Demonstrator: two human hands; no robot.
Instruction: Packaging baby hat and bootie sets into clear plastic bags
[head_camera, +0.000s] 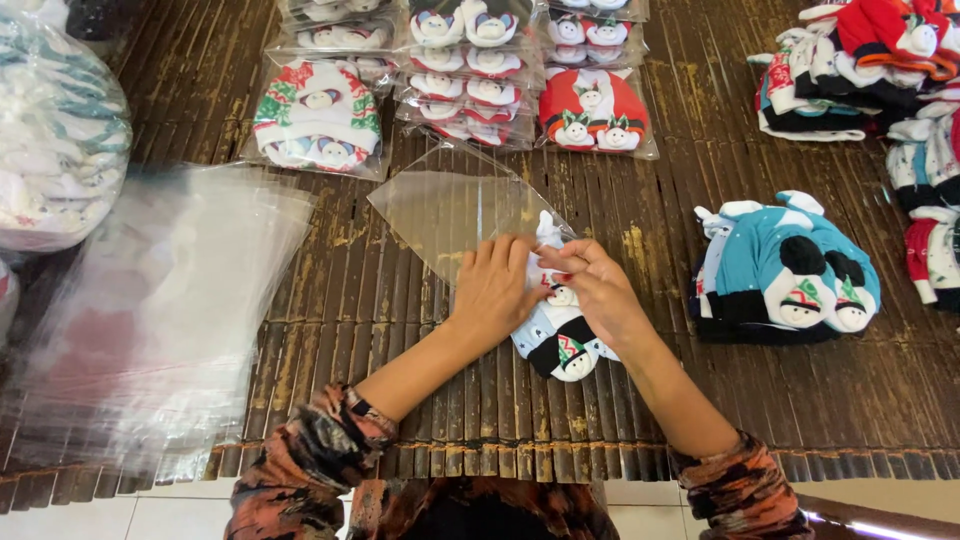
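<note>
A folded light-blue baby cap with small snowman faces (560, 340) lies on the brown bamboo mat (400, 300) in front of me. My left hand (495, 290) presses on its left side and on the mouth of a clear plastic bag (455, 210) that stretches away from the cap. My right hand (590, 285) pinches the cap's white top end at the bag's opening. The cap's top edge seems just inside the bag; most of it is outside.
A pile of empty clear bags (160, 310) lies at left. Bagged caps in red, green and white (320, 115) are stacked at the back. A stack of unbagged blue caps (785, 270) sits at right, more caps (860, 60) at far right.
</note>
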